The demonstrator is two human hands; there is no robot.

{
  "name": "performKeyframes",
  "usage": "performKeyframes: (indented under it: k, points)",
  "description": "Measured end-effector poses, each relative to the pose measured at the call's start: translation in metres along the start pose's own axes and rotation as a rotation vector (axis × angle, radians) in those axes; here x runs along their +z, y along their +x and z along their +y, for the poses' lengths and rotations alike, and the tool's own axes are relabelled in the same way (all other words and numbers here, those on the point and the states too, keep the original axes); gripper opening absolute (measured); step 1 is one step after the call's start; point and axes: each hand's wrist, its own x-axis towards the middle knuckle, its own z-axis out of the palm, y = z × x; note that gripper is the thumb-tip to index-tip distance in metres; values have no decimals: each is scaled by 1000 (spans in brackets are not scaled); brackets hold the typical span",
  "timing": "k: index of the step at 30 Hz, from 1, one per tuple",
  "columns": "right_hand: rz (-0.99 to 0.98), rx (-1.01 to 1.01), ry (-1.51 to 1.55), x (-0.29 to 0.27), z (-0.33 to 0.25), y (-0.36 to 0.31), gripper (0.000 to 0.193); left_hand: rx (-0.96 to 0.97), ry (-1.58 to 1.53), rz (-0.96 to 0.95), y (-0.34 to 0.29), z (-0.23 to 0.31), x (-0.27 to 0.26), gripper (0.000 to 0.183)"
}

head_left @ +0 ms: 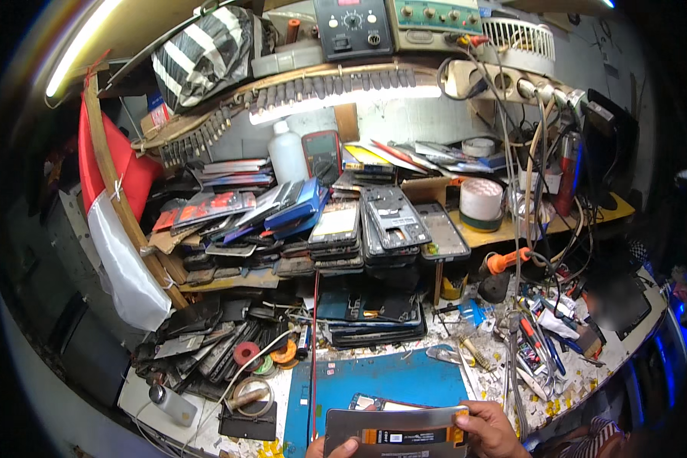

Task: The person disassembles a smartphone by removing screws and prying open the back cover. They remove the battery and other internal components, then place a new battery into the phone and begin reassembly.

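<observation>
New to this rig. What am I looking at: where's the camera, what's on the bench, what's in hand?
There is no robot: it's a person working bare-handed. The single picture comes from a fisheye camera worn on the head, looking down, so straight edges bend toward the rim.

The left hand and right hand hold a dark flat panel at its two ends, above a blue mat. Stacked device shells stand on a shelf behind; hand tools lie to the right, tape rolls to the left.
</observation>
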Motion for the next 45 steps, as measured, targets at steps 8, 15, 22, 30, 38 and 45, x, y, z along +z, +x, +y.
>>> performKeyframes:
  k: [8,15,22,30,38,45]
  points:
    - [-365,145,115,20,7,8,33,68,-290,-114,15,14,-9,43]
    - [-472,176,171,28,13,1,28,101,-116,1,6,1,-12,40]
    - [-19,-20,-87,34,-16,11,56,218,5,113,15,0,-5,51]
    - [-48,-618,-1204,52,-55,32,89,309,188,144,30,-13,12,54]
    - [-100,-533,-1062,38,-71,54,83,336,203,30,37,-8,19,54]
    - [34,-587,-1081,35,-113,70,85,486,518,-14,18,7,2,44]
